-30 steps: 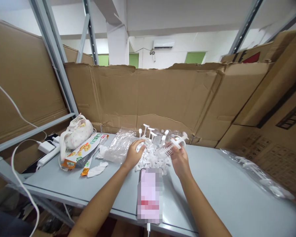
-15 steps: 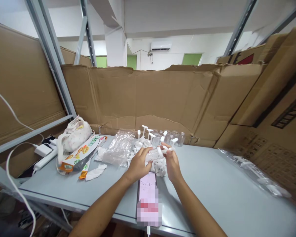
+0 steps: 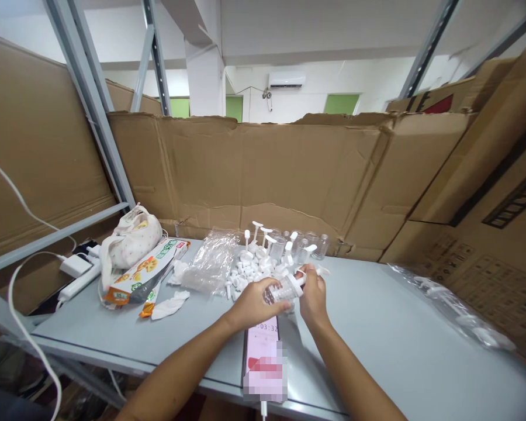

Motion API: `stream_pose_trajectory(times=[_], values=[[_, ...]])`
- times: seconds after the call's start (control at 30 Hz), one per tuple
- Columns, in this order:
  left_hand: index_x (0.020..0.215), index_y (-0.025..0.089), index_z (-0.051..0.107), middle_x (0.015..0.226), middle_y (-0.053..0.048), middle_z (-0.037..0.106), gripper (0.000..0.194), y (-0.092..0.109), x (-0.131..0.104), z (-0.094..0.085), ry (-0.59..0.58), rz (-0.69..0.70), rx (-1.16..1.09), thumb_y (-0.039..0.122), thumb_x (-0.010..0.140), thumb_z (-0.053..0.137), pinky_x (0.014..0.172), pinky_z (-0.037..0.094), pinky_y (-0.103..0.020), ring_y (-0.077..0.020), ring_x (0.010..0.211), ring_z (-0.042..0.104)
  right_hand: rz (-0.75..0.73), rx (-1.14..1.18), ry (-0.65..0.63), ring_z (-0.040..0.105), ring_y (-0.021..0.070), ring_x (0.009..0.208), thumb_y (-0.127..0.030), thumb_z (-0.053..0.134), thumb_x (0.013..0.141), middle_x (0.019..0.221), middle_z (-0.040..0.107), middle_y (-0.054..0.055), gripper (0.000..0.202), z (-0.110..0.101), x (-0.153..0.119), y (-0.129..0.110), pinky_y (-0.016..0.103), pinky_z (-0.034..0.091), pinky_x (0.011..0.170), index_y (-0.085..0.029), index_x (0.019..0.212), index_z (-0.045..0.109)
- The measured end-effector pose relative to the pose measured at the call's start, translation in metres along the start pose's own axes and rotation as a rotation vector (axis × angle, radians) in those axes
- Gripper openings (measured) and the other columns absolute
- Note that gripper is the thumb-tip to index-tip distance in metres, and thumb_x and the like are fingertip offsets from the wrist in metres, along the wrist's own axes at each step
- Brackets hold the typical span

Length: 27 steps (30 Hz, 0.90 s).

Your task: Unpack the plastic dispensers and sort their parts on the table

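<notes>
A clear ribbed bottle (image 3: pixel 284 289) lies tilted between my hands, its white collar toward the right. My left hand (image 3: pixel 256 304) is wrapped round the bottle's body. At the collar end, my right hand (image 3: pixel 312 294) pinches the white pump top (image 3: pixel 301 279), whose spout sticks out to the right past the fingers. Behind my left hand is a pile of small white caps (image 3: pixel 249 266). Several clear bottles (image 3: pixel 321 247), some with white pumps (image 3: pixel 265 235) standing up, are grouped at the back of the table.
Below my hands lies a phone (image 3: pixel 263 356) with a timer and a cable. To the left are a crumpled plastic bag (image 3: pixel 213 263), an orange and white packet (image 3: pixel 146 272), a cloth bag (image 3: pixel 131 237) and a power strip (image 3: pixel 81 283). Plastic wrap (image 3: pixel 453 307) lies right; cardboard (image 3: pixel 307 175) stands behind.
Both hands and the bottle have moved slightly right and toward me, uncovering more of the white caps. The right fingers have shifted on the pump top.
</notes>
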<state>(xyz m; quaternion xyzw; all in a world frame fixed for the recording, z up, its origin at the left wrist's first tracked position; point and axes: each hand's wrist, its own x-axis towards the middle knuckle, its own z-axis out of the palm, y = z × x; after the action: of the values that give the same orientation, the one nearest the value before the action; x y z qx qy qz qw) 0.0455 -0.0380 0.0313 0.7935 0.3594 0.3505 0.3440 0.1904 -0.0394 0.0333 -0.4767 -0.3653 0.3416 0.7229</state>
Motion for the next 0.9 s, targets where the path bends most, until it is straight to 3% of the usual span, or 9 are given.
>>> stream_pose_trajectory(times=[0.17, 0.27, 0.4, 0.5, 0.7, 0.8, 0.9], values=[[0.102, 0.015, 0.058, 0.093, -0.005, 0.064, 0.044, -0.005, 0.005, -0.001, -0.066, -0.019, -0.208, 0.042, 0.069, 0.065, 0.073, 0.046, -0.026, -0.0177, 0.083, 0.059, 0.003, -0.004, -0.013, 0.038, 0.0093, 0.041, -0.058, 0.047, 0.077, 0.044, 0.042, -0.006, 0.044, 0.0, 0.001, 0.001, 0.023, 0.031, 0.044, -0.019, 0.056, 0.046], [0.106, 0.017, 0.056, 0.096, -0.005, 0.064, 0.048, -0.009, 0.007, -0.001, 0.005, -0.05, -0.16, 0.041, 0.067, 0.067, 0.074, 0.046, -0.027, -0.0175, 0.082, 0.059, 0.043, 0.051, -0.072, 0.037, 0.0088, 0.041, -0.061, 0.052, 0.073, 0.045, 0.041, -0.006, 0.044, 0.001, 0.004, -0.001, 0.023, 0.029, 0.043, -0.019, 0.057, 0.05], [0.104, 0.018, 0.057, 0.1, -0.005, 0.063, 0.044, -0.013, 0.012, -0.007, 0.153, -0.058, -0.103, 0.041, 0.068, 0.066, 0.079, 0.045, -0.028, -0.0187, 0.089, 0.059, 0.027, 0.15, -0.199, 0.042, 0.0103, 0.046, -0.065, 0.046, 0.074, 0.055, 0.048, -0.003, 0.048, -0.005, 0.015, -0.007, 0.023, 0.031, 0.043, -0.019, 0.073, 0.059], [0.105, 0.018, 0.057, 0.103, -0.005, 0.063, 0.044, -0.016, 0.015, -0.014, 0.216, -0.043, -0.097, 0.04, 0.068, 0.066, 0.084, 0.044, -0.028, -0.0198, 0.096, 0.057, 0.0, 0.2, -0.186, 0.048, 0.0109, 0.053, -0.064, 0.046, 0.075, 0.066, 0.053, 0.0, 0.048, -0.014, 0.025, -0.013, 0.024, 0.036, 0.048, -0.019, 0.082, 0.062], [0.106, 0.019, 0.056, 0.101, -0.004, 0.065, 0.045, -0.019, 0.015, -0.017, 0.122, -0.034, -0.088, 0.038, 0.067, 0.067, 0.08, 0.046, -0.028, -0.0186, 0.088, 0.06, 0.001, 0.029, -0.284, 0.043, 0.0097, 0.047, -0.061, 0.054, 0.071, 0.061, 0.051, -0.003, 0.052, -0.017, 0.029, -0.028, 0.023, 0.032, 0.044, -0.019, 0.101, 0.061], [0.107, 0.02, 0.056, 0.097, -0.002, 0.066, 0.047, -0.02, 0.013, -0.017, 0.093, -0.035, -0.034, 0.039, 0.066, 0.068, 0.076, 0.047, -0.028, -0.0175, 0.082, 0.06, -0.05, -0.185, -0.334, 0.042, 0.0102, 0.047, -0.054, 0.063, 0.066, 0.053, 0.049, -0.004, 0.043, -0.013, 0.026, -0.035, 0.023, 0.032, 0.045, -0.017, 0.088, 0.065], [0.109, 0.021, 0.055, 0.094, -0.001, 0.065, 0.048, -0.021, 0.013, -0.019, 0.092, -0.025, 0.016, 0.04, 0.066, 0.067, 0.072, 0.046, -0.027, -0.0161, 0.077, 0.06, -0.171, -0.276, -0.249, 0.041, 0.0103, 0.05, -0.046, 0.065, 0.067, 0.054, 0.049, -0.003, 0.03, -0.02, 0.03, -0.047, 0.024, 0.033, 0.046, -0.016, 0.073, 0.065]])
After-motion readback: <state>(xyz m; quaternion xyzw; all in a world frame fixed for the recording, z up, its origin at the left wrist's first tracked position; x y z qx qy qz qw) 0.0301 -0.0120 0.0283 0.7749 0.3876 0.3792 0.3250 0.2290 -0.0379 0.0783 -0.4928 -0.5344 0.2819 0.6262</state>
